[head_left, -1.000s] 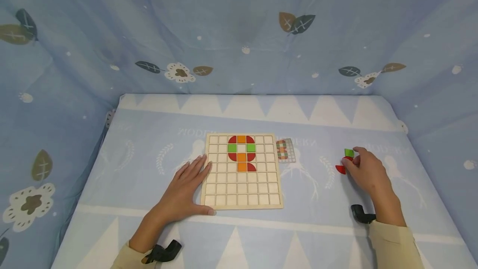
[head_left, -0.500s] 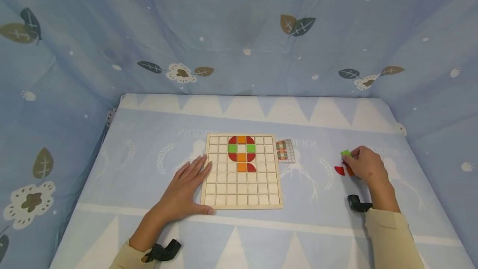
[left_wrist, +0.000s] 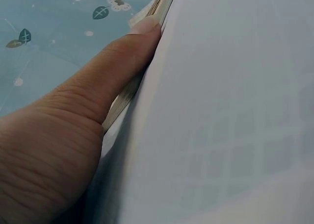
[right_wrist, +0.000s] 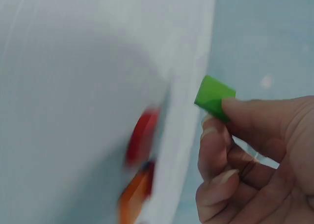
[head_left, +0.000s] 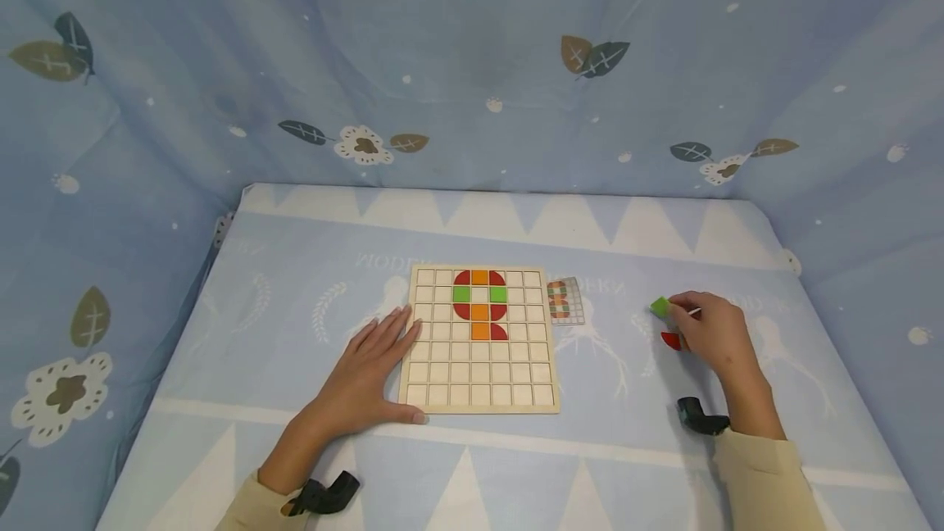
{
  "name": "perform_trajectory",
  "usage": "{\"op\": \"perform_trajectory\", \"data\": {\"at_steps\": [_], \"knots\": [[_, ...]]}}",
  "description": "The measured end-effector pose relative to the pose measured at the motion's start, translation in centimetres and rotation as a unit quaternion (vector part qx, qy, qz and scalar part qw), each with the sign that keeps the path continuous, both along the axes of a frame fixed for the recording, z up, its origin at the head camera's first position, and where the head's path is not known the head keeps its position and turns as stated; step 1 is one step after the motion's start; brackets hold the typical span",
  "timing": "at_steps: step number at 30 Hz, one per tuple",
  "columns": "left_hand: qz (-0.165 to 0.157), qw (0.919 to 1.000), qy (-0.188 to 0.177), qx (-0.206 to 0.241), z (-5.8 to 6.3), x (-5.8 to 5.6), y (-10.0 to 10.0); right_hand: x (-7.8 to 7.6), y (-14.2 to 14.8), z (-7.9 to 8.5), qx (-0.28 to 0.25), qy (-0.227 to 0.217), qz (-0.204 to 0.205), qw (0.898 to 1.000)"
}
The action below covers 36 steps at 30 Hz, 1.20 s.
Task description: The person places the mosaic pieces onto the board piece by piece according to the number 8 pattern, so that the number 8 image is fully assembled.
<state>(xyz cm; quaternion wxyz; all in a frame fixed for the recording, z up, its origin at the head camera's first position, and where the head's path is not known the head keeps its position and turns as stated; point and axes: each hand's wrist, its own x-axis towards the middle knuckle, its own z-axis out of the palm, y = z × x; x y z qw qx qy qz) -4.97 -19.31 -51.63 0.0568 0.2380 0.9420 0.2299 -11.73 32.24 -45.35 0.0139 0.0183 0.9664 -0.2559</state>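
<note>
Between thumb and fingers, my right hand (head_left: 711, 333) pinches a green square tile (right_wrist: 214, 96), held above the table. Below it lie a red quarter-round tile (head_left: 671, 340) and, in the right wrist view, an orange tile (right_wrist: 133, 197), both blurred there. My left hand (head_left: 365, 375) rests with spread, straight fingers at the left edge of a wooden grid board (head_left: 479, 372); its thumb lies along the near edge. Red, orange and green tiles fill several cells in the board's upper middle, around one bare cell.
A small card (head_left: 565, 301) with a printed coloured grid pattern lies against the board's right side. The table (head_left: 280, 334) wears a pale blue and white cloth, and a patterned blue curtain (head_left: 472, 64) hangs behind it.
My right hand has picked up the green tile from the small group and moved it slightly left. My left hand and the board stay in place.
</note>
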Motion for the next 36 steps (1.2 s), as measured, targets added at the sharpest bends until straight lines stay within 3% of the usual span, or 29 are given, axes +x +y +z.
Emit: {"op": "perform_trajectory", "data": {"at_steps": [3,7,16,22,29,36], "knots": [[-0.003,1.0,-0.001,0.001,0.1,0.0,0.1,0.5,-2.4,0.7,-0.014,0.035,0.053,0.998],[-0.002,1.0,-0.001,-0.003,0.1,0.0,0.1,0.8,-6.5,1.5,-0.035,0.045,0.112,0.992],[-0.005,0.9997,0.025,0.004,0.0,-0.2,0.3,0.5,-14.2,0.8,-0.082,-0.023,0.227,0.97],[0.0,1.0,0.004,-0.007,0.3,-0.2,0.4,0.2,-17.1,-0.1,-0.08,-0.029,0.288,0.954],[0.002,0.9997,-0.013,-0.022,0.4,0.0,0.4,0.2,-18.7,-1.0,-0.062,-0.024,0.312,0.948],[0.003,0.9999,-0.01,-0.014,0.4,-0.1,0.3,0.6,-19.4,-1.3,-0.064,-0.027,0.302,0.951]]}}
